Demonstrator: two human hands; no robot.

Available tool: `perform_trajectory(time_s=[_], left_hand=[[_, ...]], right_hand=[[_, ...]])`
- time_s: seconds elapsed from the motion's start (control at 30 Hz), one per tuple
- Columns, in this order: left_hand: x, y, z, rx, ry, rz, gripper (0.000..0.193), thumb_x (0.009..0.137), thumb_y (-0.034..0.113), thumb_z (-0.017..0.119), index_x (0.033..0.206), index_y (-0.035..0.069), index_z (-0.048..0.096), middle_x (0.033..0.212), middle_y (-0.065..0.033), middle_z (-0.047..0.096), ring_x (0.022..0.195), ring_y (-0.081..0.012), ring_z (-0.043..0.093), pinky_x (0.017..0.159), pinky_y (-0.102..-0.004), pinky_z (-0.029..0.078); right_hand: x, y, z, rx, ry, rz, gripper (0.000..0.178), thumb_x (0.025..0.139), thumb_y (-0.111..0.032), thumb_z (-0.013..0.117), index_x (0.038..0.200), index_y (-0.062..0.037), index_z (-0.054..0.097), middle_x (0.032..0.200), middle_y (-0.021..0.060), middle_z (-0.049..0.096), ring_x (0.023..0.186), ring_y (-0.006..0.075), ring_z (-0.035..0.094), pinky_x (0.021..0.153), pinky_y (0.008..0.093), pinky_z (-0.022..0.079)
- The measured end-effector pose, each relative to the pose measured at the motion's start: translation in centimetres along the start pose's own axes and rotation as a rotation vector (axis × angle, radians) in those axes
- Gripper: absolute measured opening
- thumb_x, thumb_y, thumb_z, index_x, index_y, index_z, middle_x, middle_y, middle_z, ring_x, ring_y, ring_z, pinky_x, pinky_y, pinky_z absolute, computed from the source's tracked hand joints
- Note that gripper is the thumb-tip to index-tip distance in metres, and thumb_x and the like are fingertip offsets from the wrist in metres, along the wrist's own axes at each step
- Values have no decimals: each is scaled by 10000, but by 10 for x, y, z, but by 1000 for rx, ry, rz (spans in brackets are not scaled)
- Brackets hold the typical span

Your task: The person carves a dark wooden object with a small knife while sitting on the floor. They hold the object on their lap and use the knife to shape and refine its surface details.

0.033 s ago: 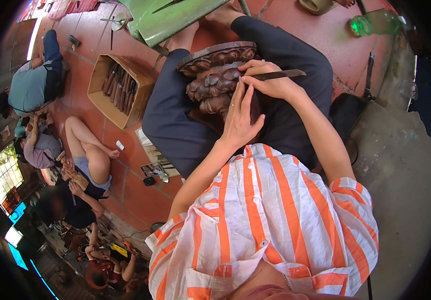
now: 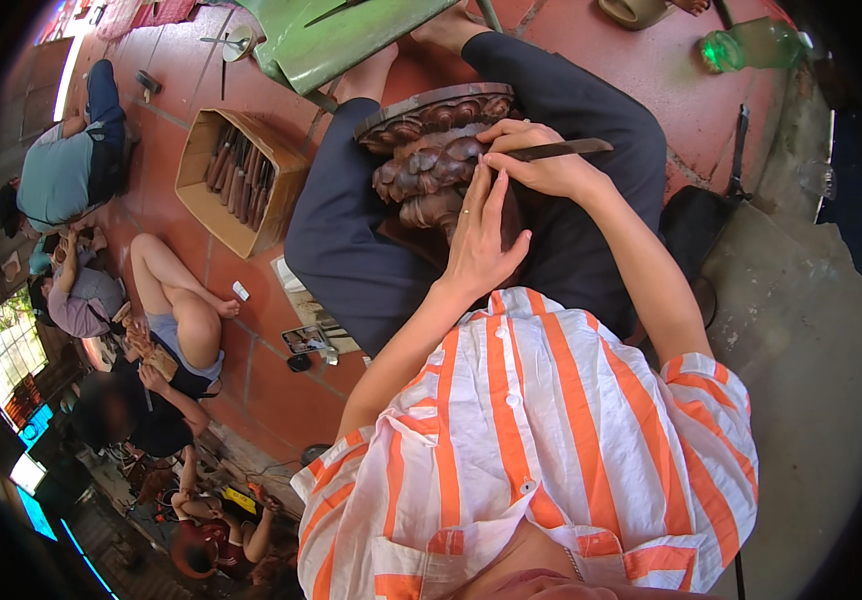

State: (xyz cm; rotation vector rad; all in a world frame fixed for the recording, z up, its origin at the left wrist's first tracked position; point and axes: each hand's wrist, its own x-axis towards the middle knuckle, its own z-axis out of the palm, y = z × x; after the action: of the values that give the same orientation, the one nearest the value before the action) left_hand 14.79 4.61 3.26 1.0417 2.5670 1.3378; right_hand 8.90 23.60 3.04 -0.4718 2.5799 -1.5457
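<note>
A dark brown carved wooden piece (image 2: 426, 172), with rounded scroll-like relief and a flat rim at its far end, stands between my knees. My right hand (image 2: 539, 165) is closed round a slim carving tool (image 2: 563, 149), its dark handle sticking out to the right. The tool's working tip is hidden by the fingers against the carving. My left hand (image 2: 479, 232) lies along the right side of the wood, fingers stretched out, with the fingertips close to my right hand.
A cardboard box (image 2: 269, 215) of wooden-handled tools stands to the left. A green plastic stool (image 2: 351, 40) is just ahead, and a green bottle (image 2: 756, 45) lies far right. A phone (image 2: 304, 339) rests on the tiles near my left knee. Several people sit at the left.
</note>
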Motion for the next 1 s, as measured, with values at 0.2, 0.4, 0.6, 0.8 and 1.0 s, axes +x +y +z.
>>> perform_trajectory(time_s=[0.2, 0.4, 0.6, 0.8, 1.0], left_hand=[[0, 3, 3, -13, 11, 5, 924, 764, 107, 739, 1507, 4, 199, 1537, -329, 187, 1439, -457, 217, 1156, -480, 253], [3, 2, 7, -51, 27, -16, 915, 747, 98, 746, 1495, 13, 225, 1534, -330, 192, 1437, -460, 219, 1152, -486, 261], [-4, 1, 2, -43, 9, 25, 892, 747, 94, 742, 1486, 26, 246, 1536, -323, 193, 1439, -452, 223, 1148, -489, 267], [0, -1, 3, -32, 6, 24, 902, 751, 109, 743, 1494, 38, 237, 1546, -319, 165, 1444, -453, 206, 1150, -493, 262], [0, 0, 6, -13, 16, 11, 906, 748, 110, 749, 1491, 36, 236, 1545, -326, 153, 1438, -459, 219, 1143, -488, 278]], right_hand=[[3, -1, 0, -36, -7, -12, 251, 873, -235, 665, 990, -23, 730, 1056, 118, 697, 958, 315, 661, 876, 387, 496], [-7, 4, 22, -45, 221, -29, 235, 869, -192, 659, 1004, -7, 714, 1006, 154, 716, 922, 331, 681, 825, 388, 535], [-14, -2, 17, 73, 131, -6, 216, 876, -193, 640, 954, -12, 727, 1156, 149, 672, 1021, 310, 653, 886, 390, 515], [2, -1, -2, -3, -13, 24, 230, 878, -219, 646, 937, -13, 729, 1101, 107, 670, 992, 294, 645, 870, 377, 504], [3, -1, 0, -21, 6, -11, 207, 870, -204, 660, 918, -15, 731, 1073, 94, 681, 957, 283, 657, 832, 373, 516]])
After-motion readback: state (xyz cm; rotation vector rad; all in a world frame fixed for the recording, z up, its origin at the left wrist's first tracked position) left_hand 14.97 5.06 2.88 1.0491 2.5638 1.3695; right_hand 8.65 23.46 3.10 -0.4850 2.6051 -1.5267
